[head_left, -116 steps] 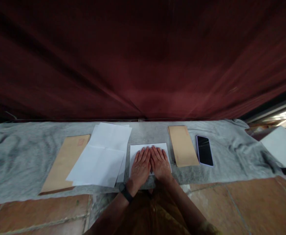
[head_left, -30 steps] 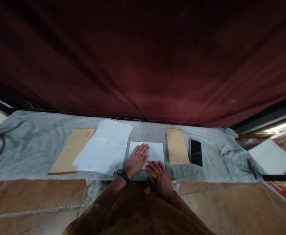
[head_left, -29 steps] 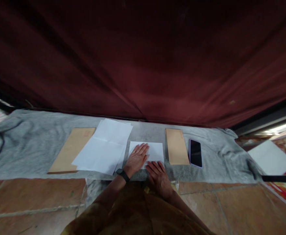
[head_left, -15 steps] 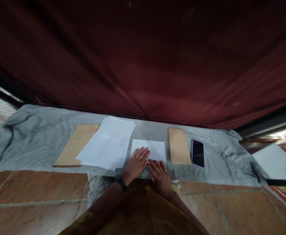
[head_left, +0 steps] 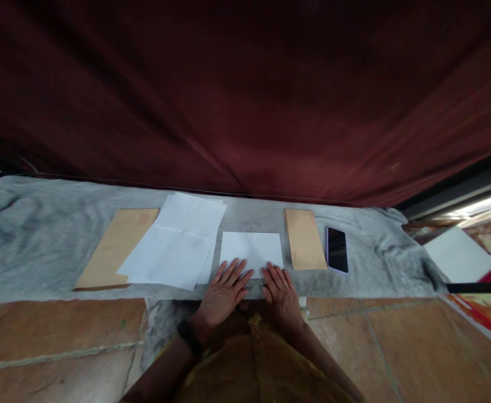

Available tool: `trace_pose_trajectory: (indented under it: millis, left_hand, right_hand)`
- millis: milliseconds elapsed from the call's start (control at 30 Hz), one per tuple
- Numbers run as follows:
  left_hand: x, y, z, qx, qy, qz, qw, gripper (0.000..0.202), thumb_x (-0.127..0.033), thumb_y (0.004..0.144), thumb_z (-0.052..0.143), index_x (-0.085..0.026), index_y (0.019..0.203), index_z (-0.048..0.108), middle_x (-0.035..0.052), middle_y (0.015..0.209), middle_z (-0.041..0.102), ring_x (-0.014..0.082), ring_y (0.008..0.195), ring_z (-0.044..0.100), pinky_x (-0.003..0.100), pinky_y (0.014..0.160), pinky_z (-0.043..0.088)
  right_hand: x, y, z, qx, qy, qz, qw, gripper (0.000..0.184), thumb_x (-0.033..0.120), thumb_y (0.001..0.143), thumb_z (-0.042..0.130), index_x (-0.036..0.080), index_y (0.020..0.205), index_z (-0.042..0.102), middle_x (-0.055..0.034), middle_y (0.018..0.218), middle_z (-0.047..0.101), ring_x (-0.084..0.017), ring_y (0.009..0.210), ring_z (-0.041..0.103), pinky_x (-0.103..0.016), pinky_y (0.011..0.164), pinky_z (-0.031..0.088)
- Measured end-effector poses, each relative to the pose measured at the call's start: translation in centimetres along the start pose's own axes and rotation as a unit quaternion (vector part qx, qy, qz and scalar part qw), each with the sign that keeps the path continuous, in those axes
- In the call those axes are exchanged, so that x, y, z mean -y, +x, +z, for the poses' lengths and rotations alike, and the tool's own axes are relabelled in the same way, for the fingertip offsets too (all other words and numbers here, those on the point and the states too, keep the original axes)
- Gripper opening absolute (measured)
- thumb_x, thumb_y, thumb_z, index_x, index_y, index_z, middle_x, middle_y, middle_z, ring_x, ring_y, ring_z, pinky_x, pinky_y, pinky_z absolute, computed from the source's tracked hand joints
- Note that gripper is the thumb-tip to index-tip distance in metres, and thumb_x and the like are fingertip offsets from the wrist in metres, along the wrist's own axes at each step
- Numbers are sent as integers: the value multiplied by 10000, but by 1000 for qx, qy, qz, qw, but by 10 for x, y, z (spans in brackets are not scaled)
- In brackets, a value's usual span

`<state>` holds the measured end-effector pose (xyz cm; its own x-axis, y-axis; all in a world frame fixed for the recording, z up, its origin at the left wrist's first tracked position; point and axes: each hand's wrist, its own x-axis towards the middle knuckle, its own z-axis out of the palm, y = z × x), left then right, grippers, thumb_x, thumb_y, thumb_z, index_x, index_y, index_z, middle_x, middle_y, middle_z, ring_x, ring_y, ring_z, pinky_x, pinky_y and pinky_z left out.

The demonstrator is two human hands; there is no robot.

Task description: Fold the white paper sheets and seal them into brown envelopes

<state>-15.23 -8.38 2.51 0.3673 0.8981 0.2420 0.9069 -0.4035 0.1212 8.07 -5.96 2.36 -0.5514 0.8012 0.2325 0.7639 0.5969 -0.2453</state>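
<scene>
Fingers (head_left: 233,272) are stretched flat and grasp nothing: left hand (head_left: 222,291) and right hand (head_left: 282,291) touch the near edge of the folded white paper (head_left: 251,248) on the grey cloth (head_left: 39,240).

Two hands are counted, the left hand (head_left: 222,294) and the right hand (head_left: 282,291). One folded sheet (head_left: 251,249), one pile of loose sheets (head_left: 173,246) of untold number and one far sheet (head_left: 457,256) are seen. Two brown envelopes, a left envelope (head_left: 113,246) and a right envelope (head_left: 304,239), one phone (head_left: 337,249) and one grey cloth (head_left: 39,235) are counted.

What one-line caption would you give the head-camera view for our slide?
Left hand and right hand lie flat at the near edge of a white sheet on grey cloth.
</scene>
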Motion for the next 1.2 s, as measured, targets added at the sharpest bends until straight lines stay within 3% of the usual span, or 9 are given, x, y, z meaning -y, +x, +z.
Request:
trace_pose_trajectory:
  millis: [167,333,500,667,733,833,933,1033,1200]
  left_hand:
    - [-4,-9,-3,18,15,-5,1000,595,-438,986,531,-330,1547,369,26,1647,327,252,1526,281,523,1248,255]
    - [-9,-14,-6,25,48,-5,999,617,-437,957,581,-275,1528,415,80,1636,345,290,1516,302,537,1228,296]
    - [-11,-11,-8,22,42,-6,999,517,-444,966,548,-250,1445,532,110,1598,411,310,1492,351,554,1210,328]
    - [1,-22,-6,0,33,4,999,505,-405,984,515,-265,1469,499,82,1592,428,291,1470,396,526,1201,359]
    - [5,-27,-3,-12,9,-26,1000,528,-394,991,497,-224,1491,469,106,1592,425,290,1466,404,510,1194,377]
    - [3,-28,3,-44,-77,-142,986,538,-377,1010,433,-138,1492,451,164,1613,371,297,1479,379,494,1184,395]
    - [0,-17,8,-87,-223,-289,927,516,-368,995,427,-149,1458,491,153,1630,342,297,1491,356,493,1179,398]
    - [2,-1,6,-124,-379,-407,822,476,-408,886,595,-223,1324,621,104,1520,516,313,1449,424,490,1145,430]
    - [13,13,-17,-157,-508,-519,670,581,-470,740,735,-185,1242,668,112,1180,725,278,1091,683,404,944,537]
  right_hand:
    - [-9,-15,3,-17,-15,28,999,577,219,1020,424,175,1584,306,-154,1620,347,-301,1484,352,-564,1170,336]
    - [7,-6,5,-26,-29,56,998,554,247,1018,442,132,1555,368,-164,1606,368,-317,1495,323,-557,1186,311]
    - [38,17,9,15,33,-32,999,511,321,1033,451,179,1524,434,-88,1580,435,-253,1475,370,-495,1226,282]
    - [25,17,9,10,30,-22,999,474,291,1035,450,179,1495,478,-75,1553,475,-241,1440,426,-474,1222,295]
    - [13,15,8,7,16,-9,1000,461,278,1031,460,196,1483,498,-64,1549,483,-242,1432,437,-467,1218,302]
    - [6,15,5,11,3,5,1000,469,282,1026,468,194,1485,497,-74,1551,479,-247,1434,433,-467,1217,295]
    - [14,17,1,18,4,12,1000,479,289,1032,454,222,1506,468,-66,1587,427,-258,1457,397,-511,1231,235]
    - [27,18,-2,24,6,10,1000,508,284,1039,430,269,1546,399,-43,1619,372,-274,1480,353,-578,1238,144]
    - [30,18,5,27,5,21,999,499,299,1033,444,280,1532,425,-54,1588,427,-284,1459,387,-594,1232,130]
